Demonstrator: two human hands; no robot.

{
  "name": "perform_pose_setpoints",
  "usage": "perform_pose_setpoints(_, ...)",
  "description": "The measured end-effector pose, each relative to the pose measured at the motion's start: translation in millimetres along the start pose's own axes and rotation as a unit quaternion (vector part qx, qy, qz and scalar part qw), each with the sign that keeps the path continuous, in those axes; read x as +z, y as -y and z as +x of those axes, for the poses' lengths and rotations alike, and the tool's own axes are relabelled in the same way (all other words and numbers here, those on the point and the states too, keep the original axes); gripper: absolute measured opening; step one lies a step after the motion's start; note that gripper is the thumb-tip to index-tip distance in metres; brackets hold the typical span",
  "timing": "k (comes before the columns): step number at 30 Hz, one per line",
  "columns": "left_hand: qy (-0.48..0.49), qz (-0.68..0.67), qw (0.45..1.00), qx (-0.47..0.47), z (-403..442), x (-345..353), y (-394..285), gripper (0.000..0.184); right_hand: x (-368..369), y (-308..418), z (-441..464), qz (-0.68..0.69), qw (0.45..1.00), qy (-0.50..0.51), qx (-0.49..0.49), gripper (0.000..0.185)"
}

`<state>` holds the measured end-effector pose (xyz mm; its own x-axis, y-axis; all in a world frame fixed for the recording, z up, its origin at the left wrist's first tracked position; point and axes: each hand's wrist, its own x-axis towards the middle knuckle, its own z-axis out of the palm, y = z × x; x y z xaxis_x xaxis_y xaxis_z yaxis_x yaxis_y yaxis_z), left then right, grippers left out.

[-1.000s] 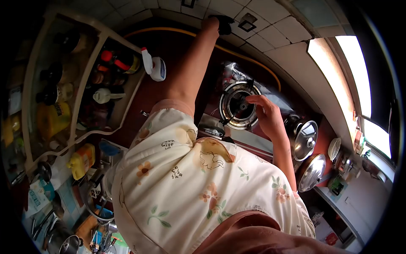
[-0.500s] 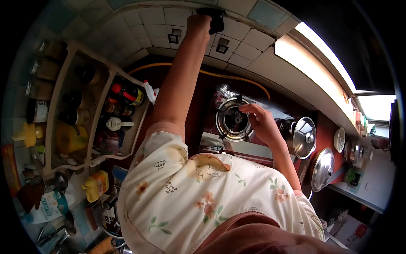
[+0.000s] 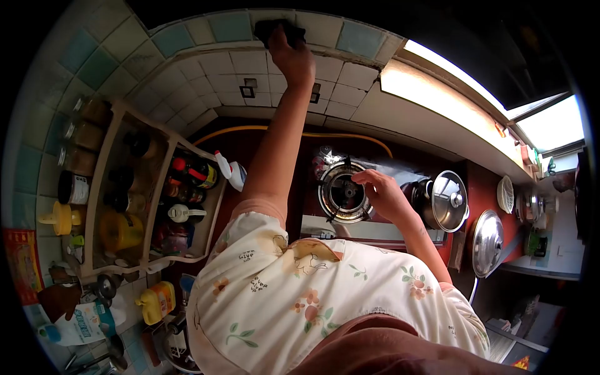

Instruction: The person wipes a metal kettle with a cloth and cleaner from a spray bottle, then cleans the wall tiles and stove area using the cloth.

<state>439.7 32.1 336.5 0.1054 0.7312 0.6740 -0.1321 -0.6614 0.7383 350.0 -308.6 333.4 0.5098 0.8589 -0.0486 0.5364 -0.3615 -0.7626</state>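
My left hand (image 3: 294, 62) is stretched far up the tiled wall, fingers closed on a black cloth (image 3: 269, 31) that lies against the tiles. The cloth touches a row of pale and blue-green tiles (image 3: 230, 27). Over the right side of a round gas burner (image 3: 349, 192) hovers my right hand (image 3: 381, 190), its fingers loosely bent and apart, with nothing in it. The burner belongs to a stove with a pale front strip (image 3: 325, 227). Its pan support shows no pot on it.
On the left stands a rack (image 3: 164, 134) of jars and bottles, with a white spray bottle (image 3: 234, 174) beside it. A yellow hose (image 3: 250, 128) runs behind the stove. To the right are a lidded pot (image 3: 449, 200) and a loose lid (image 3: 487, 242).
My left hand has travelled up the wall with the black cloth, from the lower white tiles to the coloured row. The view has shifted. My right hand stays by the burner.
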Motion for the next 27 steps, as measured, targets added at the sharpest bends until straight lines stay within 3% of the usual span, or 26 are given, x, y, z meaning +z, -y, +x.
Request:
perform_pose_setpoints(5, -0.003, 0.051, 0.988, 0.144, -25, 55, -56, 0.041, -2, 7, -4, -0.023, 1.000, -0.004, -0.006, 0.034)
perform_pose_setpoints(7, 0.099, 0.046, 0.971, 0.213, -42, 64, -64, 0.044, -4, 6, -3, -0.024, 1.000, -0.009, -0.009, 0.036)
perform_pose_setpoints(8, 0.104, 0.043, 0.971, 0.212, -48, 68, -55, 0.044, -4, 6, -4, -0.027, 0.999, -0.010, -0.016, 0.037)
perform_pose_setpoints(10, 0.232, 0.057, 0.915, 0.325, -53, 71, -34, 0.043, -7, 5, -7, -0.025, 0.999, -0.016, -0.017, 0.037)
perform_pose_setpoints(11, 0.236, 0.090, 0.905, 0.343, -44, 62, -28, 0.040, -10, 4, -9, -0.026, 0.999, -0.022, -0.022, 0.038)
perform_pose_setpoints(13, 0.190, 0.083, 0.908, 0.365, -21, 50, -16, 0.039, -16, -6, -15, -0.009, 0.999, -0.036, -0.012, 0.032)
perform_pose_setpoints(18, 0.075, 0.065, 0.969, 0.225, -22, 53, -42, 0.039, -21, -39, -40, 0.024, 0.997, -0.059, 0.035, 0.032)
perform_pose_setpoints(21, 0.099, 0.067, 0.949, 0.291, -33, 76, -61, 0.035, -22, -41, -44, 0.031, 0.997, -0.055, 0.046, 0.031)
perform_pose_setpoints(22, 0.147, 0.064, 0.942, 0.296, -35, 78, -84, 0.022, -22, -42, -43, 0.024, 0.998, -0.052, 0.036, 0.034)
perform_pose_setpoints(25, 0.160, 0.041, 0.939, 0.302, -46, 94, -105, 0.020, -22, -42, -37, 0.039, 0.997, -0.063, 0.002, 0.036)
perform_pose_setpoints(27, 0.281, 0.021, 0.884, 0.372, -46, 96, -91, 0.017, -22, -42, -34, 0.059, 0.996, -0.062, 0.007, 0.036)
